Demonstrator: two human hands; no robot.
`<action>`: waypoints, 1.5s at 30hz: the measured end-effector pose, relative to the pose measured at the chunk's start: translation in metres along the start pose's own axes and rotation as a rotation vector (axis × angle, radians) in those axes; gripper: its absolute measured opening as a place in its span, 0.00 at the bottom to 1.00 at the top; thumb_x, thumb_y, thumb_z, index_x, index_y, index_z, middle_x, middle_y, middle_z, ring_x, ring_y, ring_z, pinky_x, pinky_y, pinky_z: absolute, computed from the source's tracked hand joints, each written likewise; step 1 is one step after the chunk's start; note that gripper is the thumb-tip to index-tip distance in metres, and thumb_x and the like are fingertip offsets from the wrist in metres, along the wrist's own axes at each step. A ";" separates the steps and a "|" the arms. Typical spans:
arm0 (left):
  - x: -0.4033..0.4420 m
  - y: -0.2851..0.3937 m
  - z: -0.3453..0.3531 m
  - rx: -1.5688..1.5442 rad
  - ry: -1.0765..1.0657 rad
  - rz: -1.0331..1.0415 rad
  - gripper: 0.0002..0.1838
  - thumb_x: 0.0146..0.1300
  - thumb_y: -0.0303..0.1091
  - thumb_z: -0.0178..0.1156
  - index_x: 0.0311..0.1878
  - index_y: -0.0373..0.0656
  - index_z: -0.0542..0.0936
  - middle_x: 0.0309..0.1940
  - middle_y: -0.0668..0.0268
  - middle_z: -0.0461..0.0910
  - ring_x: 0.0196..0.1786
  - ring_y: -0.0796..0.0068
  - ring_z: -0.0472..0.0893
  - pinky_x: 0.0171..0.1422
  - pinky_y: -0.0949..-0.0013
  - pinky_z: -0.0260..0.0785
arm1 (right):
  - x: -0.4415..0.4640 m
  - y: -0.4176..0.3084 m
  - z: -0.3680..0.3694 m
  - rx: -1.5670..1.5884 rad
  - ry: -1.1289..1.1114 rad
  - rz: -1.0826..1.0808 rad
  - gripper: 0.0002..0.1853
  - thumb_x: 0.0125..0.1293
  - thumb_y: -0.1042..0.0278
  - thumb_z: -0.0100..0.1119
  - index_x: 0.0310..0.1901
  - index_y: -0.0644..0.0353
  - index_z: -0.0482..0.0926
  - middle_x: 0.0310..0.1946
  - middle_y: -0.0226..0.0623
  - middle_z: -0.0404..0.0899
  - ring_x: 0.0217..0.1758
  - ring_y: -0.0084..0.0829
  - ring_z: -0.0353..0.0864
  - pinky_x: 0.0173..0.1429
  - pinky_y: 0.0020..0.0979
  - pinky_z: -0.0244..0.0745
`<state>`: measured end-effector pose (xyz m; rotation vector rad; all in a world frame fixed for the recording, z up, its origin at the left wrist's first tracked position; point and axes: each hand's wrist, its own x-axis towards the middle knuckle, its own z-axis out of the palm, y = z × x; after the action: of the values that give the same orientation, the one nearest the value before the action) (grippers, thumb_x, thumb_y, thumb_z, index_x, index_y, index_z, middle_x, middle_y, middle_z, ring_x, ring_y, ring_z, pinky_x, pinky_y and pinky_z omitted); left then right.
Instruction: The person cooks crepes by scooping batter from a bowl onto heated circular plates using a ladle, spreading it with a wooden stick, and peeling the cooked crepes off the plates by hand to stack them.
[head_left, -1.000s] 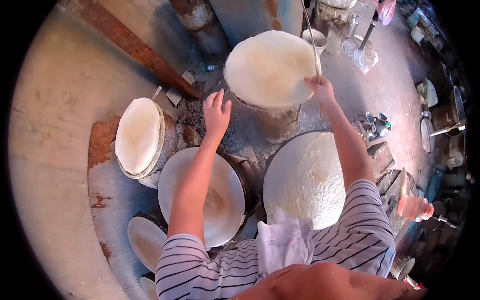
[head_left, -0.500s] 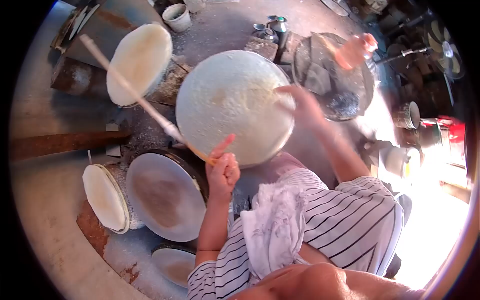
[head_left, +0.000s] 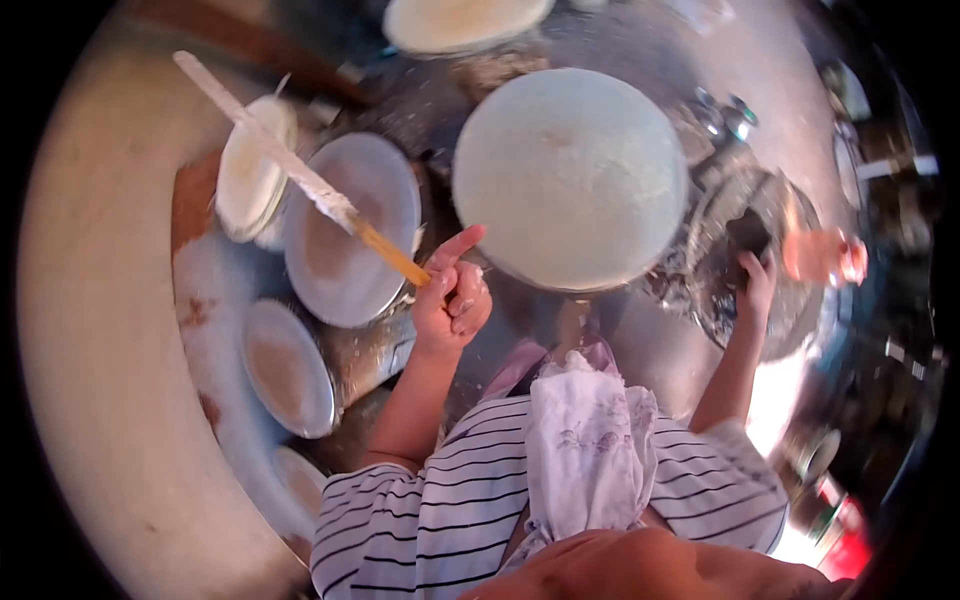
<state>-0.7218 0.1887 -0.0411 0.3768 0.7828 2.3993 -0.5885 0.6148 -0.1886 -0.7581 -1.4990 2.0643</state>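
My left hand [head_left: 455, 302] is closed around the yellow-brown handle of a long stick [head_left: 300, 172], its index finger stretched out. The stick's far part is coated in white and slants up to the left. A large round pale disc [head_left: 570, 180], with a smooth, faintly stained top, stands in front of me, just beyond that finger. Off to the right, my right hand [head_left: 758, 285] has its fingers on a dark flat piece [head_left: 748, 233] over a round, dirty tray-like top [head_left: 715, 290]. Motion blur hides how exactly the fingers grip it.
An orange-pink plastic bottle [head_left: 820, 256] stands on the round top's right side. Several pale round discs, among them a brown-centred one [head_left: 350, 230] and a smaller one [head_left: 288, 370], stand at the left. Another disc [head_left: 465, 22] is at the top. Dark bottles [head_left: 728, 115] stand behind.
My right hand has left the large disc and reached the dark piece over the round top. My left hand still holds the stick. The view has turned, shifting the surroundings.
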 end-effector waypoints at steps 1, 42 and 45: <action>-0.013 0.012 -0.005 0.045 -0.011 0.048 0.28 0.68 0.39 0.48 0.66 0.32 0.60 0.13 0.72 0.61 0.09 0.86 0.57 0.12 0.78 0.49 | -0.023 -0.034 0.061 0.189 -0.122 -0.033 0.29 0.47 0.80 0.51 0.57 0.72 0.69 0.50 0.44 0.76 0.52 0.34 0.77 0.57 0.32 0.71; -0.340 0.127 -0.055 0.225 0.908 1.116 0.26 0.67 0.36 0.48 0.64 0.31 0.61 0.14 0.72 0.58 0.09 0.85 0.55 0.12 0.78 0.52 | -0.277 0.106 0.643 -1.060 -1.803 -0.409 0.16 0.61 0.54 0.59 0.41 0.58 0.80 0.44 0.38 0.80 0.48 0.41 0.77 0.49 0.38 0.73; -0.376 0.125 -0.045 0.263 0.904 1.165 0.26 0.67 0.36 0.47 0.64 0.32 0.61 0.14 0.72 0.58 0.09 0.85 0.55 0.12 0.79 0.52 | -0.315 0.197 0.703 -0.529 -1.361 -0.757 0.19 0.63 0.54 0.57 0.48 0.60 0.78 0.46 0.43 0.80 0.49 0.44 0.77 0.53 0.40 0.71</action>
<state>-0.4986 -0.1419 -0.0318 -0.3293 1.5895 3.6201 -0.8449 -0.1371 -0.1525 1.2332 -2.4440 1.4625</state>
